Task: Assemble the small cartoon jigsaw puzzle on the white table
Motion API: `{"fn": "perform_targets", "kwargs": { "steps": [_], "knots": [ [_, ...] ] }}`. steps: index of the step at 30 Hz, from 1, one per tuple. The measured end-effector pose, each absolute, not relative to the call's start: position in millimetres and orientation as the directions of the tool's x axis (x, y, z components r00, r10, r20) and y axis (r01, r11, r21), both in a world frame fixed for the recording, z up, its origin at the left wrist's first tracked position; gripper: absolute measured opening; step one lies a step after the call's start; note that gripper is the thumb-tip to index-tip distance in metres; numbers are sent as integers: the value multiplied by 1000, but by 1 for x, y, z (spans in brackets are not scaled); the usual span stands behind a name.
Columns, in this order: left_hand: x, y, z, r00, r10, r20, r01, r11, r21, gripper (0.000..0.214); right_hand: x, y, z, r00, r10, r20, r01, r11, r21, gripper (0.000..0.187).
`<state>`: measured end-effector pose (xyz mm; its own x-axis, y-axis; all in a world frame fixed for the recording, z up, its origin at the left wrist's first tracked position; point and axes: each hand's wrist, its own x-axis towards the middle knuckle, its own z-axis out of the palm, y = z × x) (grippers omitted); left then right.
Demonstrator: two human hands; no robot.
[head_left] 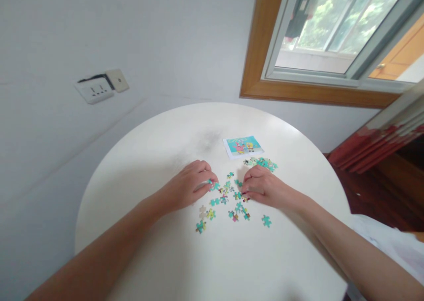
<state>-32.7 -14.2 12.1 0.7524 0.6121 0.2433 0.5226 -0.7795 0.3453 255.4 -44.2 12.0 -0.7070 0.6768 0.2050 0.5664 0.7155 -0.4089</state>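
Note:
Jigsaw puzzle pieces in teal, yellow and pink lie loosely spread on a white table. My left hand (195,182) pinches a teal and pink puzzle piece (213,186) between thumb and forefinger at the left side of the spread. Across from it, my right hand (263,187) is closed, its fingertips on a small dark-edged puzzle piece (245,199) that they partly cover. Between the hands sit several pieces, some touching. Nearer to me are a teal piece (266,221), a pale face-down piece (202,211) and a yellow piece (211,214).
Behind the right hand is a heap of teal pieces (263,162). A cartoon picture card (244,146) lies farther back. The round white table (132,168) reaches toward a wall with a socket (96,90). A wood-framed window (261,87) and a red curtain (357,148) are at right.

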Motion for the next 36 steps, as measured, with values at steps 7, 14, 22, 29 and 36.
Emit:
{"fn": "perform_targets", "kwargs": {
  "steps": [7, 14, 22, 29, 36],
  "knots": [
    [-31, -16, 15, 756, 614, 228, 526, -776, 349, 21, 254, -37, 8, -692, 672, 263, 568, 732, -376, 17],
    [-33, -15, 18, 752, 612, 245, 517, -778, 357, 22, 265, -40, 28, -665, 690, 285, 536, 707, -462, 24],
    [-40, -11, 18, 782, 584, 218, 480, -787, 387, 17, 269, -46, 28, -749, 652, 118, 523, 691, -500, 20],
    [-47, -37, 35, 873, 487, 16, 428, -783, 451, 51, 255, -46, 19, -754, 628, 191, 508, 743, -437, 16],
    [-51, -44, 39, 884, 463, -71, 446, -785, 431, 31, 253, -49, 27, -748, 633, 199, 484, 726, -489, 16]
  ]
}}
